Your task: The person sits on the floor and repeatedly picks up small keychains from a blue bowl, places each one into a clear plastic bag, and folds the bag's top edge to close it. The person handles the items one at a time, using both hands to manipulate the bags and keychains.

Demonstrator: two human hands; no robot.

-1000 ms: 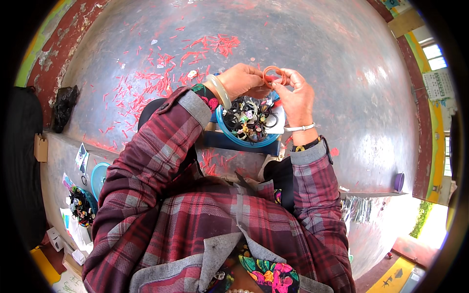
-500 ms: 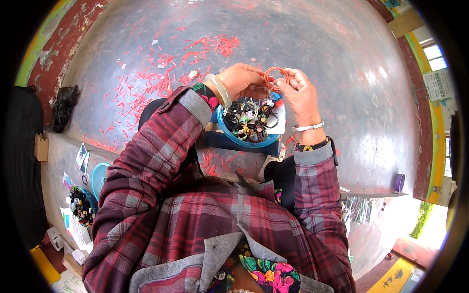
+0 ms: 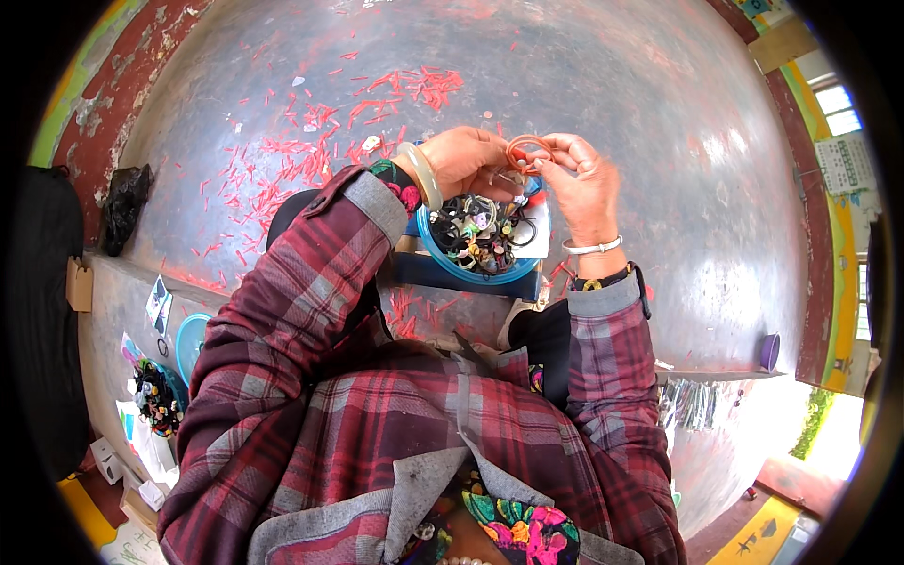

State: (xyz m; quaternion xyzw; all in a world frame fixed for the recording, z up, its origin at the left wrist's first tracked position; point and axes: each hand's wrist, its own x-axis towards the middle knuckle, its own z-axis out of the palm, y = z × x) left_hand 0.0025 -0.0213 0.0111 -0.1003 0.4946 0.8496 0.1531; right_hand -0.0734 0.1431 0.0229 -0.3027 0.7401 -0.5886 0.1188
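Observation:
My left hand and my right hand meet above a blue basin, fingers closed on a looped reddish-orange band, which looks like a hair tie. The loop stands up between the fingertips of both hands. Just below them is the round blue basin, full of black elastic hair ties with small coloured ornaments. It rests on a small dark blue stool or box in front of me. My left fingertips are partly hidden behind the band and the hand.
Red scraps are strewn over the grey floor, mostly ahead and left. To the left, a second basin of hair ties stands near a black plastic bag. A purple cup is at the far right.
Both hands have shifted slightly downward with the band. The loop now looks smaller and rounder, and the fingers of my right hand have moved a little on it.

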